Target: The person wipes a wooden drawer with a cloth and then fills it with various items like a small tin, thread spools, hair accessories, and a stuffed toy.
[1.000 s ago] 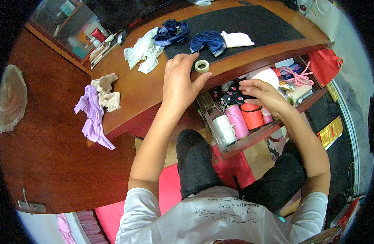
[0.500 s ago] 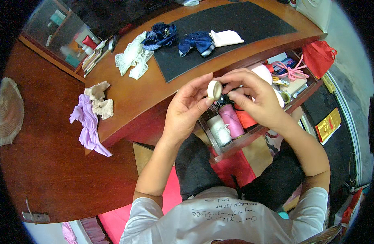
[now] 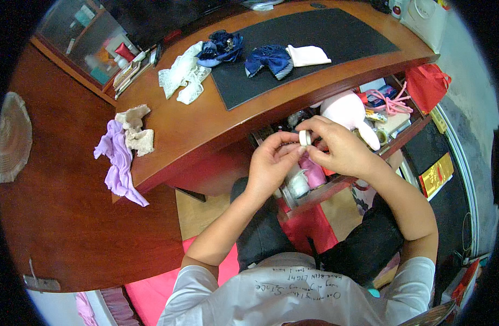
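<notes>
Between my two hands, over the open drawer (image 3: 336, 191), is a small white ring that looks like a roll of tape (image 3: 305, 138). My left hand (image 3: 272, 162) pinches its left side with thumb and fingertips. Fingers and thumb of my right hand (image 3: 344, 148) close on it from the right. Beneath the hands, a pink thread spool (image 3: 314, 175) and a white thread spool (image 3: 299, 186) lie in the drawer, partly covered. Next to my right hand sits a white rounded plush-like thing (image 3: 344, 108).
On the desk lie a navy bow (image 3: 268, 61), a dark blue fabric flower (image 3: 221, 48), white lace (image 3: 179, 73), a folded white cloth (image 3: 308, 56), beige lace (image 3: 138, 133) and lilac cloth (image 3: 116, 155). A red bag (image 3: 427, 87) hangs by the drawer's right end, near pink cords (image 3: 393, 103).
Both hands have moved lower and to the right with the tape roll, nearer the drawer. The roll has turned from showing its open ring to nearly edge-on.
</notes>
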`<state>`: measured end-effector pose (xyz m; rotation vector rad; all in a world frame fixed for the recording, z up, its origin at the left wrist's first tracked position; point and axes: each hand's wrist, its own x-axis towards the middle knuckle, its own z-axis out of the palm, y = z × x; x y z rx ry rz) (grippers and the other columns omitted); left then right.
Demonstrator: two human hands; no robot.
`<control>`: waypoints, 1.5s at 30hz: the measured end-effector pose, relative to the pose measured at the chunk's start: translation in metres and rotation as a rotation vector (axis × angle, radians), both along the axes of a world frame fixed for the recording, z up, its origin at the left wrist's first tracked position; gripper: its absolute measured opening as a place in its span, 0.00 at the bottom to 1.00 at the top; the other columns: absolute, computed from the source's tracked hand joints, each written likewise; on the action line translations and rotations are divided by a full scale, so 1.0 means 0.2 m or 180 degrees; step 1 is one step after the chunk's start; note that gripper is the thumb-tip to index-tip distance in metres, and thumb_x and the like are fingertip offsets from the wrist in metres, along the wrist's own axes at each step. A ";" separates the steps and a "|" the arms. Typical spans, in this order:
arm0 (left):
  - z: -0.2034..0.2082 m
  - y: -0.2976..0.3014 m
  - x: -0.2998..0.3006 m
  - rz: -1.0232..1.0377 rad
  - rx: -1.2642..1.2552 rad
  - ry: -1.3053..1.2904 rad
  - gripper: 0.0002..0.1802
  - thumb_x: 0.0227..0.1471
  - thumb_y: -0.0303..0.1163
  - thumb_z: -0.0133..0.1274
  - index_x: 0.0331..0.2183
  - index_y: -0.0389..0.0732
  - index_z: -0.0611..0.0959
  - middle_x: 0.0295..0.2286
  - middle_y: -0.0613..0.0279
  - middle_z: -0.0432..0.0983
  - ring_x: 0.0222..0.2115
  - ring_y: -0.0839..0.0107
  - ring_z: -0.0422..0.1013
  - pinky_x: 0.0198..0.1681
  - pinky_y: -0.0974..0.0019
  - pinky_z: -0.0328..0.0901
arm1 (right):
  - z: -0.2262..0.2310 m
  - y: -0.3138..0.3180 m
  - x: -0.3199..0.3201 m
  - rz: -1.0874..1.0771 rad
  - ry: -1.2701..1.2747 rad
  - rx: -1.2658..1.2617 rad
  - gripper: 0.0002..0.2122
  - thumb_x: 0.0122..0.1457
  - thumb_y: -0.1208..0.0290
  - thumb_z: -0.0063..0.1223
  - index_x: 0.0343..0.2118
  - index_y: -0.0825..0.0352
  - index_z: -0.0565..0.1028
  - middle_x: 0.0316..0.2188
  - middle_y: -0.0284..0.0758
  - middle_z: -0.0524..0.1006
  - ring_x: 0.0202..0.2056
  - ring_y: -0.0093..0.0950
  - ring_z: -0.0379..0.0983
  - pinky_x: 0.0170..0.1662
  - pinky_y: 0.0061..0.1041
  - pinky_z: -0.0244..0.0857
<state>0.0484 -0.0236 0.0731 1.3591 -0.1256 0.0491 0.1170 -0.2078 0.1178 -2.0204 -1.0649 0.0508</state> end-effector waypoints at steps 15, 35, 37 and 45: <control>0.23 0.09 0.02 0.0765 0.2408 -0.1942 0.15 0.49 0.22 0.57 0.41 0.34 0.82 0.49 0.48 0.72 0.46 0.58 0.74 0.45 0.63 0.71 | -0.03 -0.02 0.09 -0.0486 0.0101 -0.0176 0.18 0.57 0.75 0.55 0.51 0.74 0.72 0.49 0.47 0.73 0.32 0.34 0.79 0.42 0.30 0.72; 0.47 1.29 0.79 0.2084 0.4858 -0.0213 0.45 0.41 0.48 0.68 0.58 0.40 0.70 0.49 0.39 0.74 0.51 0.50 0.71 0.56 0.57 0.64 | -0.01 -0.10 0.09 -0.0432 0.0056 -0.0227 0.17 0.55 0.77 0.55 0.48 0.73 0.73 0.49 0.45 0.73 0.33 0.33 0.79 0.43 0.30 0.72; 0.46 1.30 0.79 0.2249 0.5053 0.0068 0.36 0.44 0.43 0.65 0.54 0.36 0.75 0.46 0.39 0.76 0.49 0.50 0.73 0.54 0.57 0.65 | -0.02 -0.10 0.08 -0.0415 0.0044 -0.0277 0.17 0.55 0.77 0.55 0.48 0.72 0.73 0.49 0.45 0.73 0.33 0.32 0.79 0.43 0.30 0.72; 0.68 1.17 0.59 0.2259 -0.0030 -0.0776 0.18 0.59 0.23 0.46 0.51 0.33 0.73 0.44 0.50 0.77 0.42 0.58 0.76 0.44 0.56 0.72 | -0.03 -0.09 0.07 -0.0377 0.0063 -0.0263 0.17 0.55 0.76 0.56 0.49 0.70 0.73 0.50 0.45 0.73 0.33 0.32 0.79 0.42 0.30 0.72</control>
